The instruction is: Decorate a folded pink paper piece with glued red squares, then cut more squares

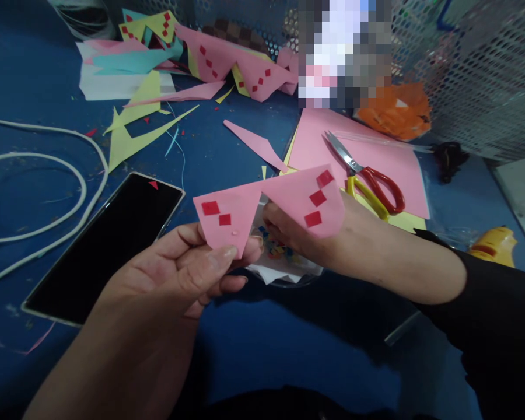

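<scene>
Pink paper cutout (284, 191) is above the tabletop (39, 76), left hand (179, 274) pinching its left lobe; long axis left-right, right end higher in view. Right hand (301, 242) sits behind the right lobe, nearer the bowl (301, 282) of paper bits (277, 251); partly hidden, can't tell if closed.

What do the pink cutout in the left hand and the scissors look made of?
Pink cutout: likely matte paper, given thin, crisp edges. Scissors: blades look like polished metal, from their silvery shine; red and yellow handles probably smooth plastic, given solid colour.
</scene>
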Demonstrator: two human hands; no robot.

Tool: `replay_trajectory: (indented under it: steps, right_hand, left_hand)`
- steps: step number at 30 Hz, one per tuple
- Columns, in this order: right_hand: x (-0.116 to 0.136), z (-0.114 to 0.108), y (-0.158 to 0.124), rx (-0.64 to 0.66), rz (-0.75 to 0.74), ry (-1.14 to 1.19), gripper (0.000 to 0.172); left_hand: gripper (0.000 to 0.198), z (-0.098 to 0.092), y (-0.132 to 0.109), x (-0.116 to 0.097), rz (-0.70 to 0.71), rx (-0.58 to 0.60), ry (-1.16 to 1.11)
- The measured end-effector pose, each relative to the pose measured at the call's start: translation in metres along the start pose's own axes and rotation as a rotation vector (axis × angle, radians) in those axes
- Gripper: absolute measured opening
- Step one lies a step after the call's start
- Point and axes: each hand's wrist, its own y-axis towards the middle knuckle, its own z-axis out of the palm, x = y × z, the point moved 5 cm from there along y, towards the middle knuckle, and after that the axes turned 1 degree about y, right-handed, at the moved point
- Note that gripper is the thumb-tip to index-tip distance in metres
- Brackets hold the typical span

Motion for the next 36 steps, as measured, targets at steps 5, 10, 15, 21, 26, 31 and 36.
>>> replay_trajectory:
  steps: [5, 10, 15, 21, 26, 31, 36]
  right_hand:
    - [-0.001, 0.000, -0.001, -0.018, -0.027, -0.022, 0.026]
    - [-0.002, -0.001, -0.001, 0.009, 0.055, 0.006, 0.021]
    - [-0.004, -0.016, 0.001, -0.122, 0.235, 0.147, 0.008]
    - [-0.002, -0.036, -0.009, -0.175, 0.441, 0.154, 0.024]
    - [0.000, -0.053, -0.031, -0.278, 0.614, 0.418, 0.011]
    - [0.009, -0.058, -0.057, -0.356, 0.773, 0.706, 0.010]
    - [0.033, -0.055, -0.083, -0.604, 0.774, 0.883, 0.016]
  left_hand:
    - [0.024, -0.002, 0.003, -0.001, 0.032, 0.029, -0.026]
    - [0.024, -0.003, 0.002, 0.001, 0.027, 0.047, -0.028]
    - [0.016, 0.000, 0.003, -0.002, 0.078, 0.031, -0.039]
    - [0.014, 0.002, 0.001, -0.011, 0.173, -0.034, -0.108]
    - [0.014, 0.001, 0.001, -0.017, 0.293, -0.014, -0.150]
    - [0.018, 0.013, -0.001, -0.021, 0.362, 0.065, -0.109]
    - [0.025, 0.038, -0.016, -0.022, 0.399, 0.173, -0.009]
